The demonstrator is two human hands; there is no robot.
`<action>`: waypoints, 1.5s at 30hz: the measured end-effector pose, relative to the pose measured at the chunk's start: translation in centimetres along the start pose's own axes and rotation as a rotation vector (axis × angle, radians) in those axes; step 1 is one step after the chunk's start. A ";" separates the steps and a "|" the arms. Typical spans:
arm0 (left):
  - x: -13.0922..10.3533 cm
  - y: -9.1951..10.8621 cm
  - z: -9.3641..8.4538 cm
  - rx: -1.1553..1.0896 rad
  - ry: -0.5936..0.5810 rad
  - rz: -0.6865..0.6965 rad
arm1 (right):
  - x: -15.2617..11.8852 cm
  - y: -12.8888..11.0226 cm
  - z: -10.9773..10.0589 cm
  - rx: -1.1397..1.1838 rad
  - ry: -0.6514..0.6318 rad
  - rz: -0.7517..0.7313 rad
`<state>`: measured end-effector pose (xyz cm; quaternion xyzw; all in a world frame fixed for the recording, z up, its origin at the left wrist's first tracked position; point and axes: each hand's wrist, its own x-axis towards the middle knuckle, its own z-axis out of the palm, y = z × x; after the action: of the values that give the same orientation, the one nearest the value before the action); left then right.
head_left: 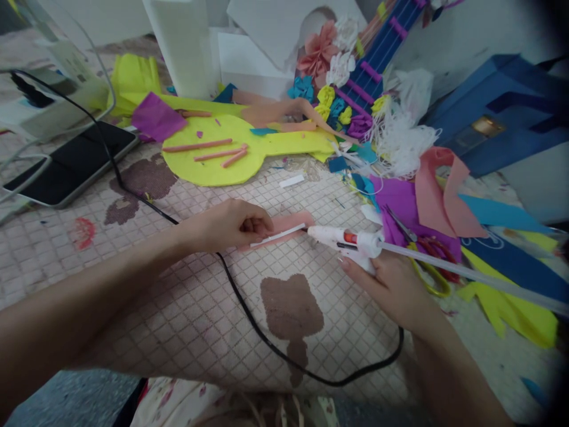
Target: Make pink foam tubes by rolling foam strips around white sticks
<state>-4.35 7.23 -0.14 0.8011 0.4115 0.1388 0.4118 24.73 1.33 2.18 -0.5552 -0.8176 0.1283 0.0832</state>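
Note:
My right hand [391, 281] grips a white glue gun [340, 239] with a long glue stick out of its back. The nozzle touches or nearly touches the right end of a thin white strip [284, 232]. This strip lies on a pink paper piece [296, 220] on the patterned cloth. At the strip's left end, my left hand [237, 225] rests with curled fingers pressed on the strip and paper. Beyond the hands lies a yellow guitar-shaped cutout [213, 130] with several pink rolled sticks on it.
A black cord [249, 314] loops across the cloth [186, 296]. Scissors [427, 267] and coloured paper scraps lie at the right. Behind stand a blue decorated guitar neck [377, 53] and a blue bag [498, 112]. A phone [75, 163] and power strip [40, 107] sit at the left.

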 end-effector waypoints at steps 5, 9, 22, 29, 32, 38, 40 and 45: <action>0.0 0.1 -0.1 0.021 -0.018 0.007 | -0.1 0.1 -0.1 -0.019 -0.001 0.022; 0.0 0.0 -0.1 0.044 -0.017 0.048 | -0.3 -0.7 0.1 0.023 -0.065 0.026; 0.0 0.3 -0.1 0.089 -0.018 0.040 | -0.4 0.2 -0.4 0.005 0.001 -0.002; 0.0 -0.1 0.0 0.088 -0.024 0.120 | -0.4 -2.0 0.1 0.145 -0.115 -0.005; 0.0 0.1 0.0 0.089 -0.041 0.083 | -0.3 -2.7 0.6 0.196 -0.114 -0.071; 0.0 0.3 0.0 0.106 -0.046 0.050 | -0.1 -2.8 0.6 0.176 -0.117 -0.084; 0.0 0.1 0.0 0.107 -0.044 0.060 | -0.1 -2.2 0.3 0.126 -0.106 -0.058; 0.0 -0.1 0.0 0.106 -0.020 0.084 | -0.1 -0.3 -0.4 0.023 -0.068 0.052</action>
<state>-4.43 7.25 -0.23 0.8399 0.3800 0.1258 0.3665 24.65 1.15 2.63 -0.5705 -0.8037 0.1588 0.0582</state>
